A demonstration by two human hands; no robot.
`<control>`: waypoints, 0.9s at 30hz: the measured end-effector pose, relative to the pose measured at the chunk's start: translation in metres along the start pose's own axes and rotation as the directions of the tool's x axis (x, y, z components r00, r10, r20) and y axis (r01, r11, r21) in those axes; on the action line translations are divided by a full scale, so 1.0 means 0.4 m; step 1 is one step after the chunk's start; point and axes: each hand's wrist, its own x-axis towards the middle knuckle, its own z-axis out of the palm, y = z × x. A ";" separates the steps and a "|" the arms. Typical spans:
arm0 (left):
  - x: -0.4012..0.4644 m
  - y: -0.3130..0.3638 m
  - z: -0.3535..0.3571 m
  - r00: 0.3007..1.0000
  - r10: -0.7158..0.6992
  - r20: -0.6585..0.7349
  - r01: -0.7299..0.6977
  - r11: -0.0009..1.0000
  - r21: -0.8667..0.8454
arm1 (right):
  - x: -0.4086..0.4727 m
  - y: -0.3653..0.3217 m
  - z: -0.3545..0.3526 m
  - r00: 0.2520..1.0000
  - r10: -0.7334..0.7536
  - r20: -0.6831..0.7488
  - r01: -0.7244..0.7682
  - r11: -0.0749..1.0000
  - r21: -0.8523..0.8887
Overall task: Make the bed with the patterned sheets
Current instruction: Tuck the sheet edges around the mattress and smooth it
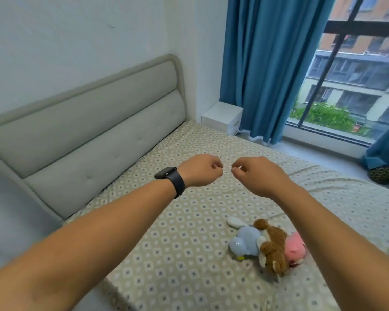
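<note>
Loosely curled, nothing visibly held: left hand [200, 170], right hand [256, 176], raised side by side | patterned sheet [177, 232] spread across mattress, creased near window | plush toys [270, 245] on sheet, likely block smoothing

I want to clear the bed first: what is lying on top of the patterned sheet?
On the patterned sheet lie three plush toys in a pile: blue, brown, pink. Whatever lies beneath them or the forearms is hidden.

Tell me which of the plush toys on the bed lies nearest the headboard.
The blue plush toy. It lies at the headboard end of the pile, with the brown plush toy in the middle and the pink plush toy farthest away.
</note>
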 end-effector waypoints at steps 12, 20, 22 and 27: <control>-0.018 0.219 0.122 0.968 0.215 0.129 -0.214 0.977 -0.021 | -0.270 0.152 -0.072 0.964 0.253 -0.082 -0.252 0.968 0.022; -0.118 0.514 0.206 0.928 0.365 0.078 -0.364 0.931 -0.028 | -0.533 0.338 -0.167 0.954 0.264 -0.141 -0.263 0.965 0.025; -0.154 0.589 0.242 0.925 0.379 0.034 -0.378 0.925 -0.021 | -0.598 0.404 -0.185 0.955 0.251 -0.156 -0.249 0.968 0.032; -0.239 0.780 0.378 0.919 0.394 0.035 -0.393 0.919 -0.020 | -0.773 0.595 -0.220 0.948 0.267 -0.170 -0.264 0.964 0.044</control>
